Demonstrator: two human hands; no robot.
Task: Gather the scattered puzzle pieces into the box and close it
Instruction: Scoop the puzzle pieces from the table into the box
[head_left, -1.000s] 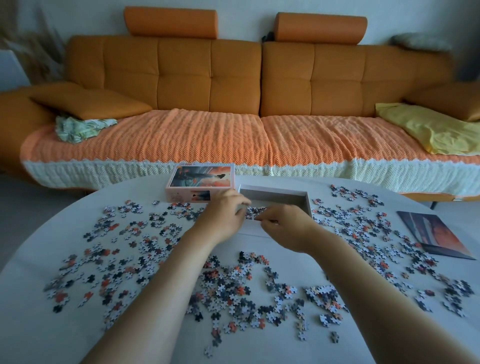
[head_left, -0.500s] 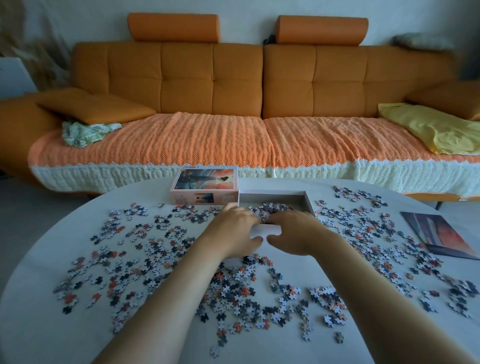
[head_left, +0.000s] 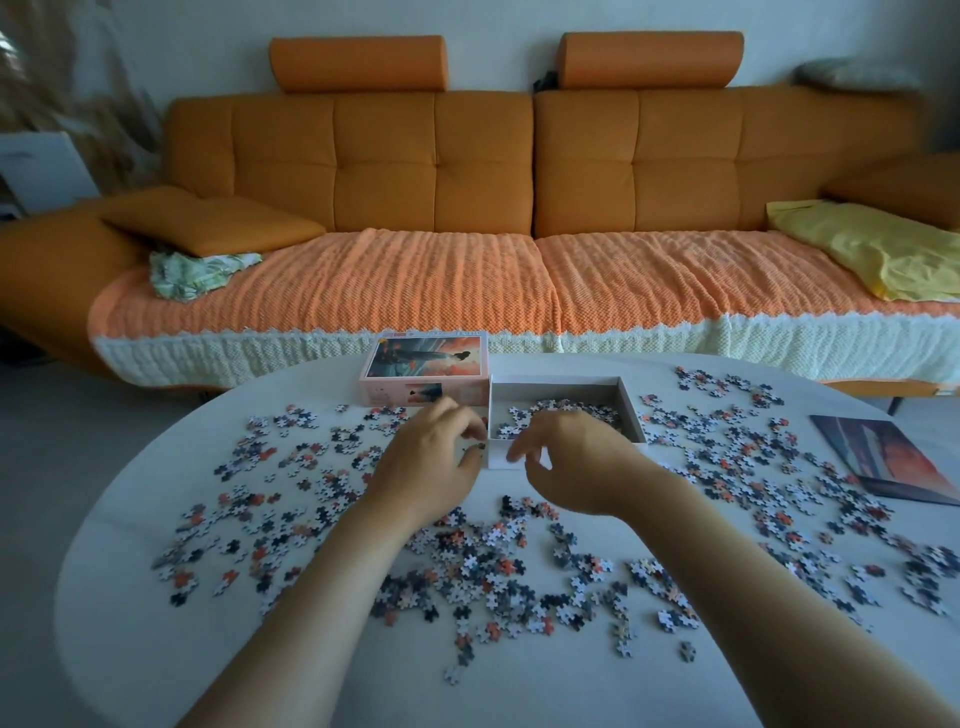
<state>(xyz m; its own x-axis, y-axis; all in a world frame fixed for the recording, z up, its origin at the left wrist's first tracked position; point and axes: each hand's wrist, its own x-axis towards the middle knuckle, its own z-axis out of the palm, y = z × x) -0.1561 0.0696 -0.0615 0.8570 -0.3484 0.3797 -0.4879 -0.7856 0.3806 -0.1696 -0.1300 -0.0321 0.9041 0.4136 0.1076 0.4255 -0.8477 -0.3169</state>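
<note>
— On the desk (head_left: 156, 649), at the middle of its far side, what is found?
— The box (head_left: 629, 410) is set there, open, with a heap of pieces seen inside it. Its lid (head_left: 426, 364) is laid picture-up just beside it on the left.
— And the puzzle pieces (head_left: 493, 571)?
— Most are spread loose over the desk. One field is seen on the left, a band lies near the front, and another field on the right reaches toward a printed sheet (head_left: 893, 457).
— How are the hands held?
— The left hand (head_left: 431, 462) is held at the near left corner of the box, fingers bunched toward the thumb. A dark piece is seen by the fingertips, but whether it is pinched cannot be told, since the fingers are blurred.
— And the right hand (head_left: 571, 462)?
— It is held over the near wall of the box, fingers loosely curled and pointed down. Nothing is seen in its grasp.
— What is seen behind?
— An orange sofa (head_left: 467, 171) is placed beyond the desk, its seat covered by a knitted throw (head_left: 415, 280), with a yellow cloth (head_left: 872, 249) at the right end.
</note>
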